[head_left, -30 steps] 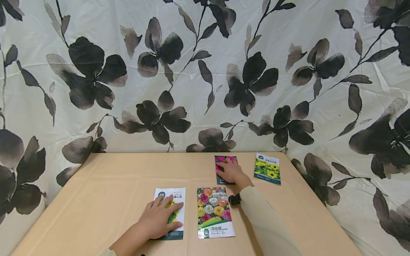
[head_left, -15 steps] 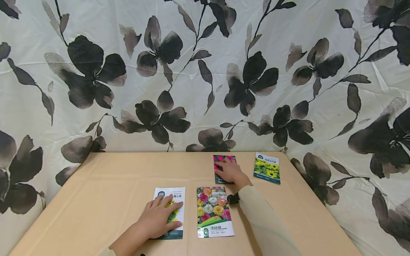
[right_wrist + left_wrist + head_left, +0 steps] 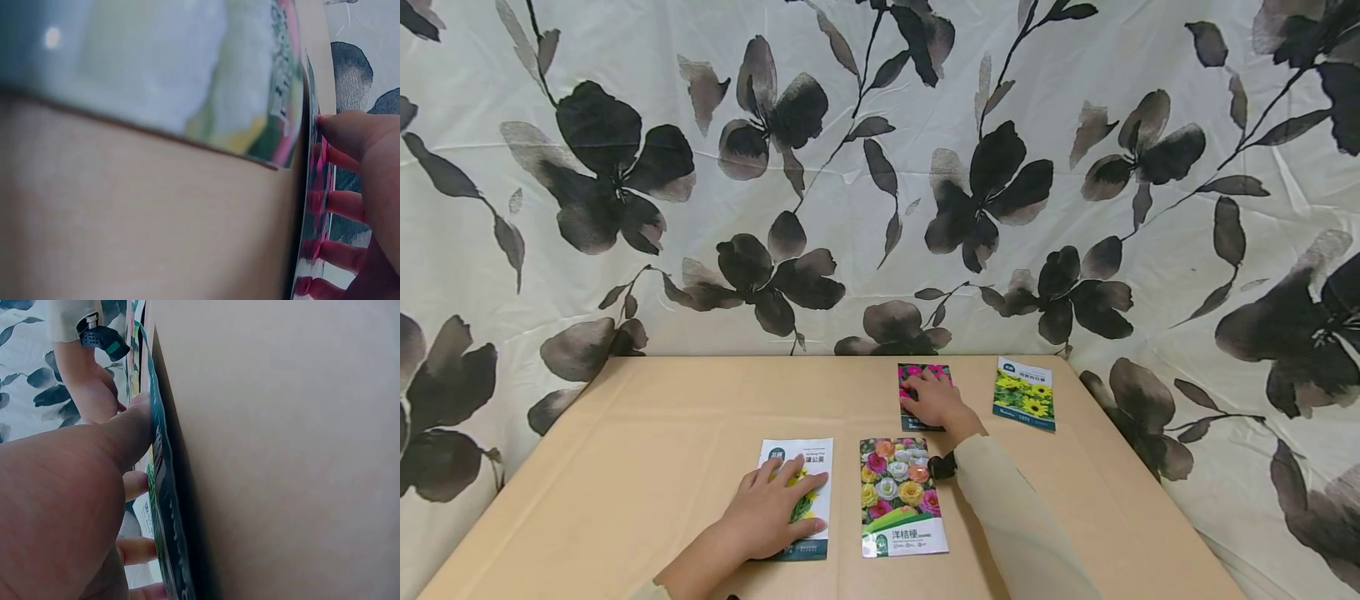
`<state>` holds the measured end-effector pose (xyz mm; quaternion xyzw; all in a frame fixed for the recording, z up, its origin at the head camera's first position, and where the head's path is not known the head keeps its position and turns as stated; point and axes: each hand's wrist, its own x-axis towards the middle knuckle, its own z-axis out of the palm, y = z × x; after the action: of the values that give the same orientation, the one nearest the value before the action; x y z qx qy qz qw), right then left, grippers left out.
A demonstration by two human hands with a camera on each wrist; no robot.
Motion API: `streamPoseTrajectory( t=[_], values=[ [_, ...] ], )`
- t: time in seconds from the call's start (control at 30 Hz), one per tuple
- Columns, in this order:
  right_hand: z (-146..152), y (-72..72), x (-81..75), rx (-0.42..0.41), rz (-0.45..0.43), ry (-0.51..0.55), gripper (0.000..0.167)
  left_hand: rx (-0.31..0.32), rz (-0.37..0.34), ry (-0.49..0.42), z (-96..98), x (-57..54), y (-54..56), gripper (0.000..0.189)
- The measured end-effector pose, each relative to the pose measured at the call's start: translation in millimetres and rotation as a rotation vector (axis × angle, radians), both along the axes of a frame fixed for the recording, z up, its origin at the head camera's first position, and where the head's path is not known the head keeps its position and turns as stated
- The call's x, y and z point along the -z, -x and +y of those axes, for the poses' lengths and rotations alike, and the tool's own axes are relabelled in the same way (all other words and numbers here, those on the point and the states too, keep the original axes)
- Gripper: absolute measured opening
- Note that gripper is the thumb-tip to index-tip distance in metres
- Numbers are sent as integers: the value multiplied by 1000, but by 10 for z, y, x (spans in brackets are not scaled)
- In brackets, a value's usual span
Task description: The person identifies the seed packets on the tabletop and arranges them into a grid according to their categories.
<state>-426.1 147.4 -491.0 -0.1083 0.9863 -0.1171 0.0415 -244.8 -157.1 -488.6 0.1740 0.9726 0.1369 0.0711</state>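
The head view looks forward and down from above, taking in the table (image 3: pixel 655 433) and the floral curtain (image 3: pixel 880 192) at greatest range. The left wrist view lies close to the left hand (image 3: pixel 771 515), facing along the table; the right wrist view lies close to the right hand (image 3: pixel 938 402). Head and left wrist share both hands; head and right wrist share the pink-flower packet (image 3: pixel 317 222).

Lisianthus packet (image 3: pixel 904 497) lies on table (image 3: pixel 685 433). From it: dandelion packet (image 3: pixel 818 504), 9 o'clock; far packet (image 3: pixel 912 421) under right hand (image 3: pixel 935 403), 12 o'clock; sunflower packet (image 3: pixel 1024 395), 2 o'clock.
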Motion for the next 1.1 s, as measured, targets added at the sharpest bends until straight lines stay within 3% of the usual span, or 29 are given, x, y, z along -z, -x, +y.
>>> streamPoseTrajectory(
  t=[1.1],
  values=[
    [-171, -34, -55, -49, -8, 29, 50, 9, -1, -6, 3, -24, -24, 67]
  ],
)
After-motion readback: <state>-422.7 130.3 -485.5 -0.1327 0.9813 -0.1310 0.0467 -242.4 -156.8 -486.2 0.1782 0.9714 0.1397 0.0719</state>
